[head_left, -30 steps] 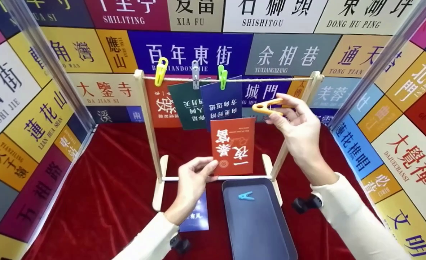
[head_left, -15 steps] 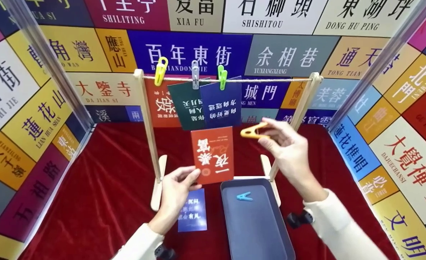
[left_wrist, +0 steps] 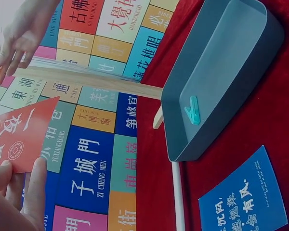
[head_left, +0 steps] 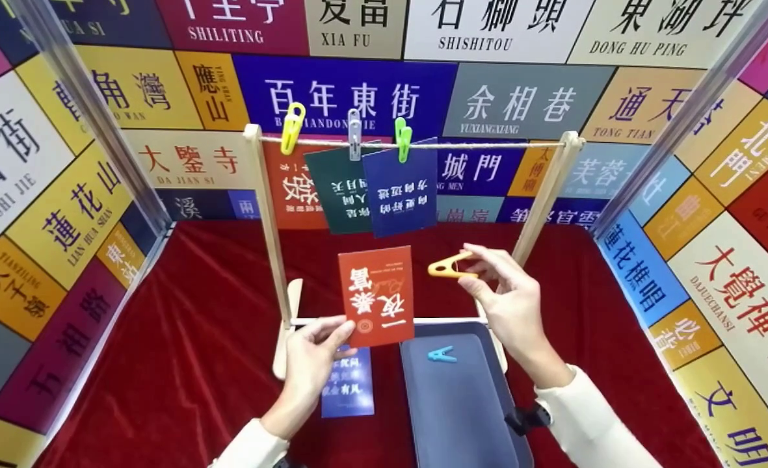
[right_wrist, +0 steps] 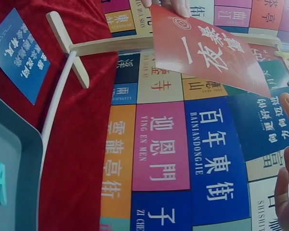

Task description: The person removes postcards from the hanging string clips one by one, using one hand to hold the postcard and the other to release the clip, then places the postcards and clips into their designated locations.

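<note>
My left hand [head_left: 312, 357] pinches a red card [head_left: 378, 292] with white characters by its lower left corner, held up in front of the rack. To its right, my right hand [head_left: 510, 302] holds an orange clothespin [head_left: 447, 265] between thumb and fingers, a small gap away from the card. A wooden rack with a rope [head_left: 488, 144] stands behind both hands. From the rope hang a red card [head_left: 296, 195], a dark green card [head_left: 338, 195] and a blue card [head_left: 402, 195], under yellow [head_left: 293, 129], grey [head_left: 354, 134] and green clothespins [head_left: 403, 140].
A dark grey tray [head_left: 458, 416] lies on the red cloth [head_left: 182, 338], a light blue clothespin [head_left: 442, 353] inside it. Left of the tray lies another blue card [head_left: 348, 390], partly behind my left hand. Rack posts [head_left: 270, 227] rise on either side; printed walls surround the space.
Both hands have come down away from the rope, the left with the red card and the right with the orange clothespin. Both have also shifted leftward. The hanging cards stay in place.
</note>
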`<state>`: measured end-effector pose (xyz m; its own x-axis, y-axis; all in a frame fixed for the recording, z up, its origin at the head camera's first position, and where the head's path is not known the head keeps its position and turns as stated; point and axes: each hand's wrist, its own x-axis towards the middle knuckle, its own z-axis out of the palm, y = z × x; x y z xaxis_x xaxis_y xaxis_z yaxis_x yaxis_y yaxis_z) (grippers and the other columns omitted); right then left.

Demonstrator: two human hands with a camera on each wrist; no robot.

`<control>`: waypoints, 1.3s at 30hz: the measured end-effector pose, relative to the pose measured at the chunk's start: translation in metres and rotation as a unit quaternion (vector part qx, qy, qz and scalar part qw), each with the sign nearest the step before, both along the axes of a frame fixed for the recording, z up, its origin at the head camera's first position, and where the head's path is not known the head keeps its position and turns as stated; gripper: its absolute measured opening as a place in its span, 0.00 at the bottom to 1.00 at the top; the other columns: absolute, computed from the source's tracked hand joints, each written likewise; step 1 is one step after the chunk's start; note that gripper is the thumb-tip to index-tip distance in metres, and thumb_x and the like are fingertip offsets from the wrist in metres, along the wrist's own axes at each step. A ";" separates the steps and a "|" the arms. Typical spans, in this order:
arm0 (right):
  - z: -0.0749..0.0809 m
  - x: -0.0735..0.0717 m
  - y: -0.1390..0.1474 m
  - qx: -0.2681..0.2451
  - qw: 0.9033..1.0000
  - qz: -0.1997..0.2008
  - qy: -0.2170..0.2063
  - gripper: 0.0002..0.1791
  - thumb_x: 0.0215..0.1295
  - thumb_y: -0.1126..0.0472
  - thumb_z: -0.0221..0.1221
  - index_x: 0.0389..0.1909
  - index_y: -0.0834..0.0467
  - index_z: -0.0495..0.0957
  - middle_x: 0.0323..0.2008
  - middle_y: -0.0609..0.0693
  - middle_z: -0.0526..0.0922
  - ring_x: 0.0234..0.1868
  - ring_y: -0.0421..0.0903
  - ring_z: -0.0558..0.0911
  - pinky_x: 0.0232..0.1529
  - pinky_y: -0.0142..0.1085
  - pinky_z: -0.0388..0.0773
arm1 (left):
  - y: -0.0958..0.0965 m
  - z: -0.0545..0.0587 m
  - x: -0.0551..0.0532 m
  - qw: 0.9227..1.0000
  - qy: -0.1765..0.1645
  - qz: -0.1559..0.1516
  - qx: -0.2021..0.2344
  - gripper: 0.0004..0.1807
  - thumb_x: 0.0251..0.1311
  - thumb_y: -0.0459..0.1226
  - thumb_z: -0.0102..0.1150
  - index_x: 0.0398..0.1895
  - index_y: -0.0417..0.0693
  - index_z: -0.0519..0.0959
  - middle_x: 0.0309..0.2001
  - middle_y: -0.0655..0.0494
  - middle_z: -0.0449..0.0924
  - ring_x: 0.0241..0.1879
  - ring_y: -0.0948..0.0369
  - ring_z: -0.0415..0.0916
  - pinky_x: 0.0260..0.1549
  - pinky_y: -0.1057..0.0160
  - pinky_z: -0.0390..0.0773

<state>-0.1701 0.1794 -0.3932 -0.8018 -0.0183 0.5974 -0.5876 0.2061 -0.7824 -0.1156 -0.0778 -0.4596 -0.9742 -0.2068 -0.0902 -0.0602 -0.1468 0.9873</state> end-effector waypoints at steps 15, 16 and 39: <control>-0.030 0.012 0.000 -0.019 1.000 -0.006 -0.001 0.23 0.56 0.77 0.67 0.55 0.67 0.81 0.46 0.49 0.86 0.35 0.39 0.80 0.36 0.20 0.78 | 0.000 -0.024 0.014 1.000 -0.028 -0.008 0.009 0.15 0.62 0.30 0.65 0.49 0.26 0.81 0.38 0.45 0.89 0.32 0.66 0.85 0.33 0.60 0.91; -0.032 0.013 -0.001 -0.016 1.000 -0.007 0.000 0.23 0.56 0.77 0.67 0.55 0.67 0.81 0.45 0.49 0.86 0.35 0.39 0.80 0.36 0.20 0.78 | 0.000 -0.025 0.015 1.000 -0.028 -0.007 0.008 0.15 0.62 0.30 0.66 0.49 0.26 0.81 0.38 0.45 0.89 0.32 0.67 0.85 0.33 0.60 0.91; -0.068 0.025 0.001 -0.012 0.999 -0.026 -0.023 0.23 0.56 0.76 0.67 0.55 0.66 0.81 0.46 0.57 0.86 0.39 0.37 0.82 0.44 0.19 0.81 | -0.005 -0.050 0.023 0.998 -0.055 0.018 0.017 0.15 0.62 0.29 0.66 0.49 0.26 0.81 0.38 0.45 0.89 0.31 0.67 0.85 0.32 0.61 0.91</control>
<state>-0.1449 0.1799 -0.4613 -0.8278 0.0379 0.5597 -0.5400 0.2167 -0.8133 -0.0924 -0.0833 -0.5101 -0.9498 -0.2373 -0.2037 -0.1621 -0.1834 0.9696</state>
